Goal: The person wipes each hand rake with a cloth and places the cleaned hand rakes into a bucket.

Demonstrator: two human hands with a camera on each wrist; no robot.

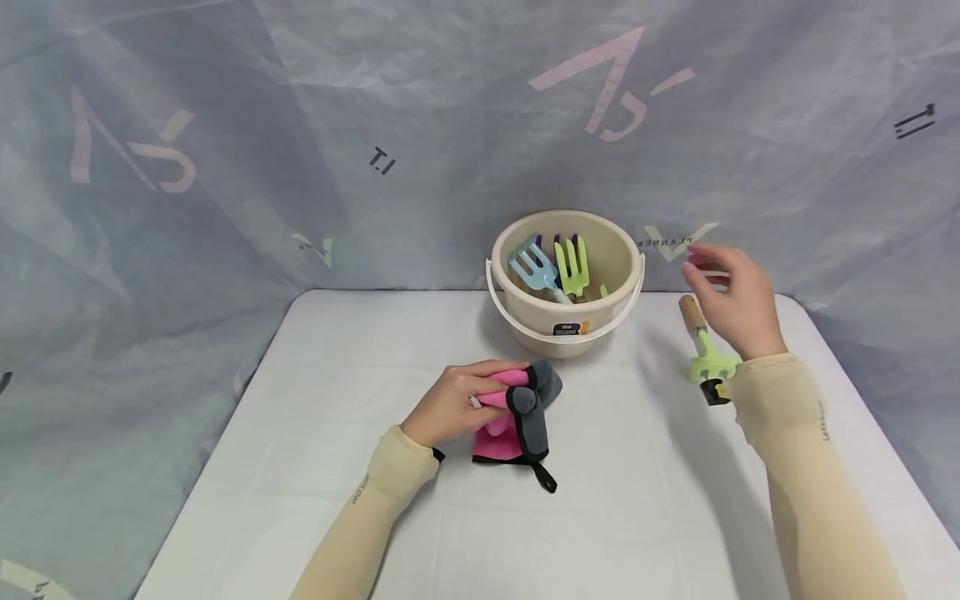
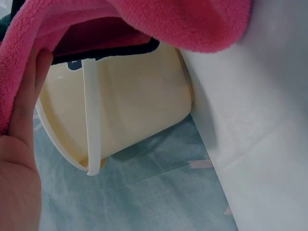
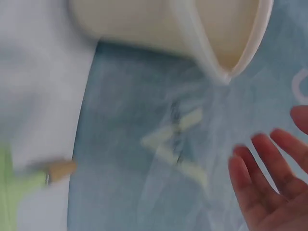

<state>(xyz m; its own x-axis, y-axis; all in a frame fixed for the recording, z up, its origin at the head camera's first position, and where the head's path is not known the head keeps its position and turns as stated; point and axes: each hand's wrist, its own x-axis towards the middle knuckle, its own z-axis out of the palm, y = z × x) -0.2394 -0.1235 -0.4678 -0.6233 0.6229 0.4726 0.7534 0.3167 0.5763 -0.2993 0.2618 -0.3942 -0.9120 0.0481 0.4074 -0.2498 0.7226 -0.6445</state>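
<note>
My left hand (image 1: 448, 404) grips a folded fleece towel (image 1: 532, 425), pink on one face and grey on the other, with black edging and a black hanging loop. In the left wrist view its pink face (image 2: 192, 24) drapes over the fingers. My right hand (image 1: 738, 304) is raised over the right side of the table, fingers loosely spread, holding nothing. Beneath and beside it lies a light green garden tool (image 1: 712, 365) with a wooden handle (image 1: 692, 313), its head partly hidden by the sleeve.
A cream bucket (image 1: 525, 312) with a white handle (image 1: 592, 335) stands at the back of the table. Inside are a blue hand fork (image 1: 534, 267), a green hand fork (image 1: 573, 265) and dark purple pieces. A grey printed sheet (image 1: 420, 208) hangs behind the white table (image 1: 315, 417).
</note>
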